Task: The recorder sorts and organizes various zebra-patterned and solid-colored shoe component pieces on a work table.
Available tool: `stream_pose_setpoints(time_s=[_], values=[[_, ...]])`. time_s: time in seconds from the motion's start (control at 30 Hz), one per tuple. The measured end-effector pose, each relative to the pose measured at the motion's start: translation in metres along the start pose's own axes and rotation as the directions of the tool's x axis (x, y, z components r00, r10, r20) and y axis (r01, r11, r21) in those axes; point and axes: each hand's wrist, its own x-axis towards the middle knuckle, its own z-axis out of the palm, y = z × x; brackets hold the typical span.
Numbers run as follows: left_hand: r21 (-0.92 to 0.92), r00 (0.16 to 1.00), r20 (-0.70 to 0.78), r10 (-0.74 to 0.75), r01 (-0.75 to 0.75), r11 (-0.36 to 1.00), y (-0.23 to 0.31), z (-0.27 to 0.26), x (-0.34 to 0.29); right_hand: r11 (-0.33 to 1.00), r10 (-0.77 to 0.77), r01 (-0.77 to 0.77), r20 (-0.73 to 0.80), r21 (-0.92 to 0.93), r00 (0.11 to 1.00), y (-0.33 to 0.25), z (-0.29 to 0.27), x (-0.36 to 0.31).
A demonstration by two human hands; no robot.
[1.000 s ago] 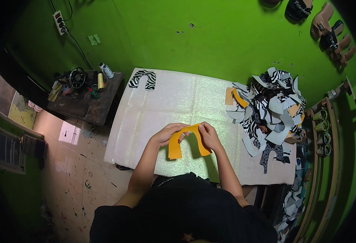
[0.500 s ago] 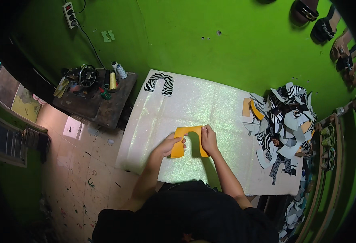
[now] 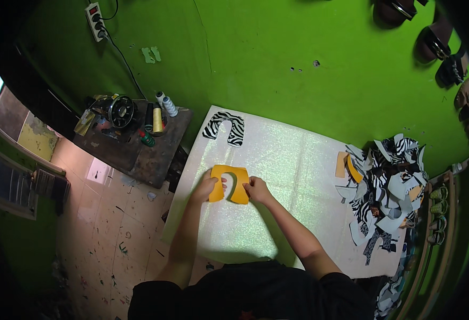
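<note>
A yellow-orange arch-shaped cut piece [image 3: 230, 170] is held up over the table, its curved opening toward me. My left hand [image 3: 206, 187] pinches its left leg, thumb in front and some fingertips showing through the opening. At the right leg, my right hand [image 3: 257, 190] is closed on the outer edge with thumb and fingers. Beyond it lies a zebra-striped arch-shaped piece [image 3: 237, 124] of similar outline, flat on the shimmering white sheet [image 3: 277, 160] that covers the table.
A heap of cut scraps [image 3: 394, 181] covers the table's right side. At the far left a sewing machine [image 3: 118, 110] and thread spools [image 3: 158, 118] stand on a dark table [image 3: 157, 160]. Sandals [image 3: 434, 48] hang on the green wall; a rack [image 3: 420, 234] stands at right.
Both hands have moved left with the yellow-orange piece, nearer the zebra-striped piece. My right hand has slid down along the piece's right leg. The view has shifted slightly.
</note>
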Motion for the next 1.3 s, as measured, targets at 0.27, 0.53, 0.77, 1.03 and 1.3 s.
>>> stream_pose_setpoints(time_s=[0.27,0.53,0.77,1.03,1.3], values=[[0.562,0.940,-0.046,0.338,-0.255,0.787,0.003,-0.083,0.081,0.978,-0.192,0.207,-0.311,0.015,0.931,-0.029,0.042,0.046],[0.815,0.778,-0.176,0.603,-0.228,0.532,0.027,-0.060,0.101,0.934,-0.339,0.274,-0.322,-0.231,0.884,0.000,0.063,0.079],[0.889,0.672,-0.174,0.720,-0.207,0.408,0.024,-0.056,0.093,0.969,-0.127,0.077,-0.204,-0.237,0.971,-0.040,0.063,0.063],[0.986,0.738,-0.107,0.666,-0.008,0.168,0.017,-0.043,0.082,0.671,-0.421,0.195,-0.152,-0.715,0.894,-0.033,0.059,0.074],[0.997,0.747,-0.077,0.660,0.061,0.047,0.011,-0.039,0.071,0.631,-0.411,0.245,-0.050,-0.736,0.910,-0.030,0.050,0.069]])
